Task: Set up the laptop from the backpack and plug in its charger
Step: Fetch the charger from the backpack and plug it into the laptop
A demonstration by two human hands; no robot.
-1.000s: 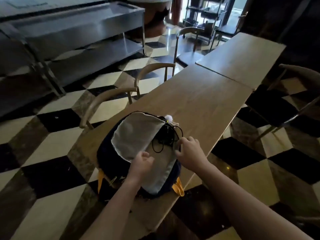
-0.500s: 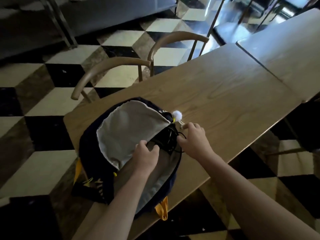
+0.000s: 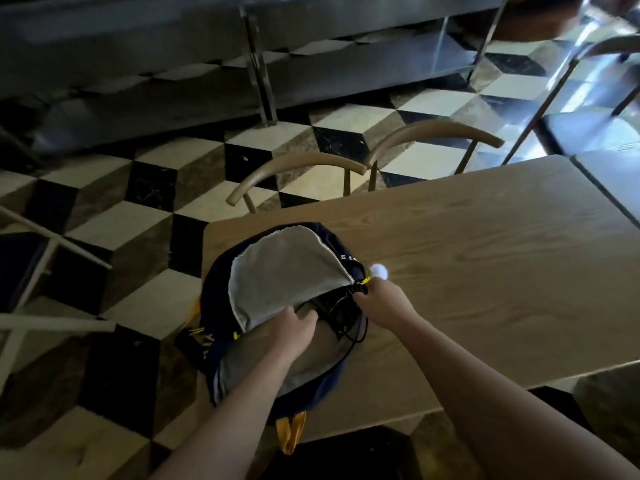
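**A:** Head view, the only 1 we have. Your backpack (image 3: 277,306) lies flat on the near left corner of the worktop (image 3: 485,271), its grey-lined flap folded back toward the far side. Where is the laptop?

**B:** I cannot see it. The dark opening shows only black cables (image 3: 341,315), probably the charger's lead, bunched against the right rim. The laptop, I judge, sits deeper under the grey lining.

**A:** And your hands?

**B:** Your left hand (image 3: 289,332) reaches into the mouth of the bag, fingers curled narrow and partly hidden at the flap's edge; whether it grips the lining or something inside, I cannot tell. Your right hand (image 3: 384,303) pinches the rim of the opening, just beside the white pompom (image 3: 379,271) and the yellow zip pull (image 3: 366,280).

**A:** So how should you do this step well?

**B:** Keep the right hand pulling the rim outward so the mouth stays wide. Slide the left hand flat beneath the cables rather than through them; a loop around a corner of the laptop would drag the charger out with it. Lift the cables aside first.

**A:** Anything about placement?

**B:** The worktop to the right of the bag is bare wood, so draw the laptop that way, away from the near edge where the yellow strap (image 3: 291,433) hangs over.
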